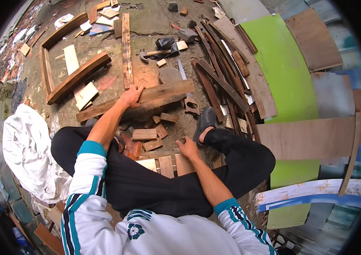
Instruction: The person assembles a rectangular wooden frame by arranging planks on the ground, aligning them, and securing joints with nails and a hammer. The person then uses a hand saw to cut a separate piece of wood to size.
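Observation:
A long wooden plank (168,89) lies slantwise in front of me, propped on a dark block (157,107). My left hand (133,97) is closed over it near the middle, fingers wrapped over the far edge. Between my knees, my right hand (187,148) hovers with its fingers curled; whether anything small is inside, I cannot make out. Below the plank lie several short wood offcuts (144,134). A handsaw (181,69) rests beyond the plank, its handle (191,106) showing on the near side.
A claw hammer (157,53) lies by a black plastic bag (166,44). Ahead left stands a wooden frame (78,77); another long board (127,51) points away from me. Dark strips (218,70) pile up at right beside a green sheet (276,63). White cloth (34,155) sits left.

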Motion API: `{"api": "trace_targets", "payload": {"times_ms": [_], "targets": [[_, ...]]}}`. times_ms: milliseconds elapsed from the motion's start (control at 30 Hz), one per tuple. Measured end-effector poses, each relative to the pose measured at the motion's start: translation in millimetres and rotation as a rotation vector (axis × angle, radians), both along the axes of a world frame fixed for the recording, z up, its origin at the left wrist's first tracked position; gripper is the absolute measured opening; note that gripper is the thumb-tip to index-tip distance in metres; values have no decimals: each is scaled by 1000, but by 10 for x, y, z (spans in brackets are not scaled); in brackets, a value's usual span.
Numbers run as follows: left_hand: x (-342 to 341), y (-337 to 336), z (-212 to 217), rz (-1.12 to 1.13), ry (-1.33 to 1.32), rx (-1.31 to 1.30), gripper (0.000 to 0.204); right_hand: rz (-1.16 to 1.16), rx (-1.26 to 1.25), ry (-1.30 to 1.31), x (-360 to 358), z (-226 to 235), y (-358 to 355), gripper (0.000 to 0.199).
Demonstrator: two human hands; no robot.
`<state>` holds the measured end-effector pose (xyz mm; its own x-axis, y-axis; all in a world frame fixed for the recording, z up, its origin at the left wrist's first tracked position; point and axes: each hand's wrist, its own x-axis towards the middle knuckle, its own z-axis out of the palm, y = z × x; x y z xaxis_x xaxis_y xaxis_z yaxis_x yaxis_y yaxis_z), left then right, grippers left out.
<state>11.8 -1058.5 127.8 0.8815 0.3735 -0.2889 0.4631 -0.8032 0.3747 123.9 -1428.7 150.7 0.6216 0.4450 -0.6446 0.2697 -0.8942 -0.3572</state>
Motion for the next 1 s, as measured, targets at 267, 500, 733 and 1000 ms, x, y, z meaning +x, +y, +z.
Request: {"api": "trace_targets", "payload": {"times_ms": [267,500,733,1000], "targets": [[-180,-205,-199,-25,46,26,91,-77,532,-201,-885,460,57,44],[-185,-290,-76,-64,56,119,95,101,270,-25,-528,239,393,50],[17,-176,-189,-1,177,114,95,0,-79,-11,758,-334,883,54],[185,-84,-262,22,462,97,103,327,-245,-181,1534,-1135,1172,54]]}}
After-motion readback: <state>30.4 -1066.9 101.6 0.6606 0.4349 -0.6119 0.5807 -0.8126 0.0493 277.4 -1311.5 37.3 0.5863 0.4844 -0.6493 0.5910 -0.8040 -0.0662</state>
